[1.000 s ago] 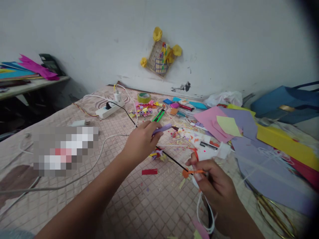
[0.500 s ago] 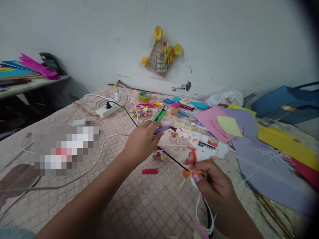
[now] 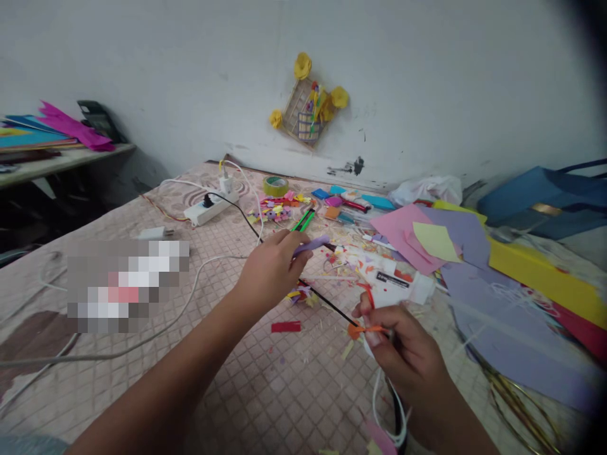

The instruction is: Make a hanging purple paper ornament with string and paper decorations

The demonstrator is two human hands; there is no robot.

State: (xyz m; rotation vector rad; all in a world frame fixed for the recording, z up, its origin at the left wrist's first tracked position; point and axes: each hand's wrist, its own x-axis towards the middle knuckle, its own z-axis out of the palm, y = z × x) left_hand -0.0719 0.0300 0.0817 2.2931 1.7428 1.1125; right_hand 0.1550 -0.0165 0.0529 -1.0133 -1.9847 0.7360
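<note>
My left hand is closed on a purple paper strip, pinching one end between thumb and fingers. The strip's free end lies close to the dark nozzle of a white glue gun, which rests on the table; whether they touch, I cannot tell. Lower right, my right hand pinches a twisted orange paper strip between thumb and forefinger. A black cord passes under my left hand towards the right one. Behind my left hand lies a green box cutter.
A power strip with plugs and cables stands at the back left, near a roll of tape. Paper scraps and a red paper piece lie about. Coloured sheets and a blue bag fill the right side.
Both hands stay almost where they were, with the same paper strips in them. The view has shifted very slightly.
</note>
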